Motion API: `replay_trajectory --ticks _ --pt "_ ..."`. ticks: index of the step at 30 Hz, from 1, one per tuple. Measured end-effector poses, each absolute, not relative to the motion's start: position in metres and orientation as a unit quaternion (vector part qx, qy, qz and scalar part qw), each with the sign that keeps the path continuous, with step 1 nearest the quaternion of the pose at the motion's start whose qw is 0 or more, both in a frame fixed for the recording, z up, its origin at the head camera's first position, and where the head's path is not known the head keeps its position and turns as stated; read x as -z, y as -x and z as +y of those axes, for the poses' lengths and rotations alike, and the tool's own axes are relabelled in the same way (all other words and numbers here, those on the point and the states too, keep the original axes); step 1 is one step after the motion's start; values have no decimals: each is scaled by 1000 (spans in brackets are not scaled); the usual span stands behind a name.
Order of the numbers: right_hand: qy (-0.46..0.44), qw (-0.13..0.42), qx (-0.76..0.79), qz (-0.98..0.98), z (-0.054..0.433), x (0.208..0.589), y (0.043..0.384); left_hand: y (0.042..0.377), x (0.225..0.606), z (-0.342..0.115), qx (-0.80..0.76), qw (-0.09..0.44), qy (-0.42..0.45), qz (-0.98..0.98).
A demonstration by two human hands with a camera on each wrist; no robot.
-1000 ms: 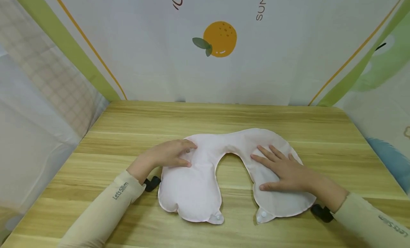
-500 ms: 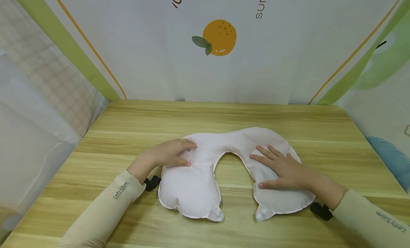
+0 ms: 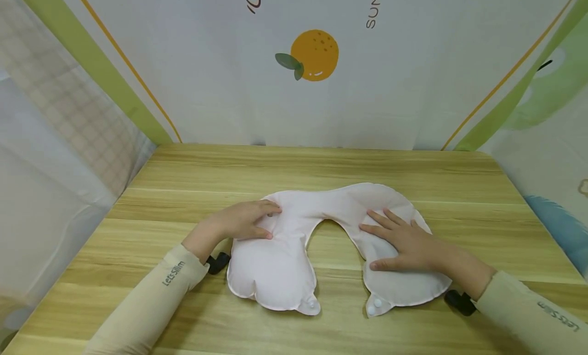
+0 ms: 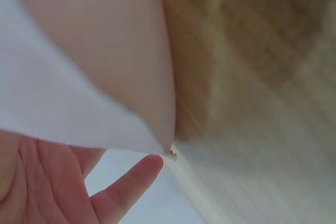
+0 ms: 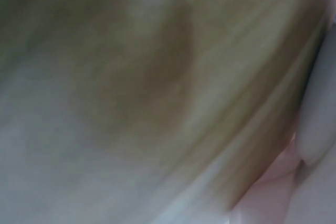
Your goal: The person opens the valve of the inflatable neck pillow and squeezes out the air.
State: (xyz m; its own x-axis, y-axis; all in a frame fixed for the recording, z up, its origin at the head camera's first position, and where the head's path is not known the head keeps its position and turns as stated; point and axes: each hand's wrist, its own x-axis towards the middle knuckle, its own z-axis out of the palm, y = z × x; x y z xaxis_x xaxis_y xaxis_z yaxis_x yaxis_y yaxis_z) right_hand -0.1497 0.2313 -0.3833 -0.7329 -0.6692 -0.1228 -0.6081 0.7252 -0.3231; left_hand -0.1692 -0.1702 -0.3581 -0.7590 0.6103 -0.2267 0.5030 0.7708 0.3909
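Note:
A pale pink U-shaped neck pillow [image 3: 275, 273] lies puffed up on the wooden table, its two ends toward the person. Each end has a small tab with snap buttons, such as the right tab [image 3: 378, 306]. My left hand [image 3: 243, 220] rests on the pillow's left arm, fingers loosely bent. On the right arm lies my right hand [image 3: 411, 245], palm down with fingers spread. In the left wrist view, the left hand [image 4: 58, 187] shows below the pillow's seamed edge [image 4: 79, 108]. The right wrist view catches the pillow's side [image 5: 317, 103], with the right hand hidden.
The wood-grain table [image 3: 184, 176] extends around the pillow. Behind it hangs a white curtain [image 3: 220, 100] printed with an orange. Black wrist mounts, the left one [image 3: 218, 263] and the right one [image 3: 460, 303], sit close beside the pillow's outer edges.
Both hands stay in place on the pillow. The pillow's lower ends have shifted very slightly up in the head view; otherwise little differs.

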Motion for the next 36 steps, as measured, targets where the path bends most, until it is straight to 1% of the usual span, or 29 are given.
replay_trajectory --ticks 12,28,32,36 --pt "349 117 134 920 231 385 149 169 357 -169 -144 161 -318 923" --pt "365 102 135 916 232 385 154 171 362 -173 -157 148 -322 922" --pt "365 103 126 917 231 384 153 171 361 -173 -158 155 -316 922" --pt "379 85 116 914 232 381 149 169 358 -173 -165 168 -298 925"
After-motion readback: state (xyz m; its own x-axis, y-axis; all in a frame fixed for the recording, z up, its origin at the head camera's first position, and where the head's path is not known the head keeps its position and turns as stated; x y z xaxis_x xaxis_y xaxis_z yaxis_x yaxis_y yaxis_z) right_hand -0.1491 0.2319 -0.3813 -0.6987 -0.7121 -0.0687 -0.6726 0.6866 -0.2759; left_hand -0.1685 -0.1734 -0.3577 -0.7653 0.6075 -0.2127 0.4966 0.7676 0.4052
